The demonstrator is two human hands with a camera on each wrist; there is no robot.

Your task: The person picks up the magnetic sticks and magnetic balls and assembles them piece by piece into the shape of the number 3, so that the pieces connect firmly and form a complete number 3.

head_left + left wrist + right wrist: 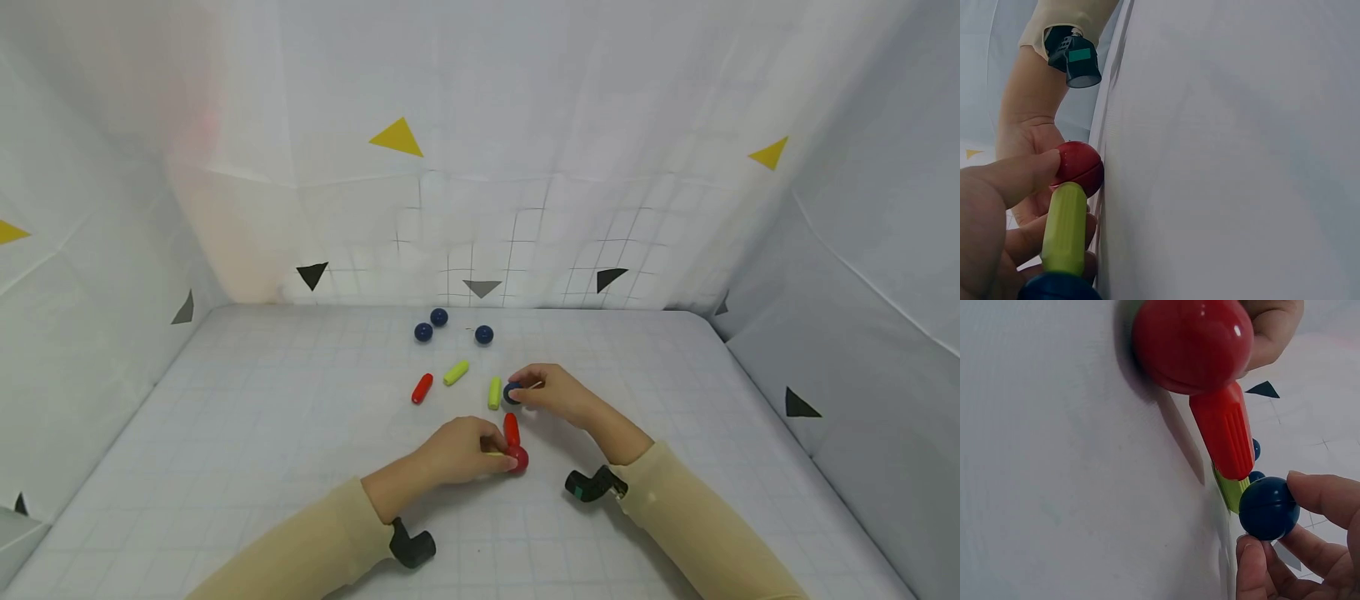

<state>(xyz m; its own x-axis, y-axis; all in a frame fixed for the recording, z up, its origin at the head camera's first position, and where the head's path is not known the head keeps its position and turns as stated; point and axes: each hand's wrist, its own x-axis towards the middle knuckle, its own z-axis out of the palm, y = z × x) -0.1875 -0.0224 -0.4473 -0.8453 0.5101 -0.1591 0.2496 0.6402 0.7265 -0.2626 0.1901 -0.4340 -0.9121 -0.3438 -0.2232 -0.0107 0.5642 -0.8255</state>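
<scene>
My left hand [459,452] pinches a red ball [518,460] between thumb and fingers. A yellow-green ridged stick [1065,228] runs from that ball back under the palm, with a dark blue ball [1060,289] at its other end, partly cut off by the frame. A red ridged stick [1222,428] meets the red ball and points away from me. Near its far end, my right hand [558,395] pinches another dark blue ball [1269,508]. Whether that ball touches the red stick, I cannot tell.
Beside the right hand's ball lies a yellow-green stick [495,393]. A second yellow-green stick [456,372] and a red stick [422,388] lie farther left. Three dark blue balls [483,335] sit toward the table's back edge. White sheeting [480,208] hangs behind the white table [262,417].
</scene>
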